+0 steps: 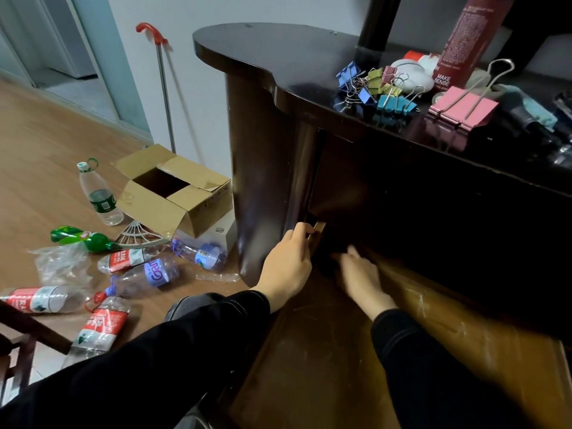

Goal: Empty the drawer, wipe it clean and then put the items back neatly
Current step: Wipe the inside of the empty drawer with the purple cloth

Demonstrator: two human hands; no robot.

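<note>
Drawer (309,351) looks emptied to me, clips (380,88) at 1 o'clock; left hand (286,267) grips its rim, right hand (362,277) blurred, grip unclear; refill pending.

Left hand (286,267) grips the open drawer's (325,351) corner; right hand (360,277) reaches inside

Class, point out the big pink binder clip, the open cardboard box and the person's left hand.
pink binder clip (464,108): head view, pink body.
cardboard box (151,209): head view, near flap.
left hand (288,267): head view, back of hand.
</note>
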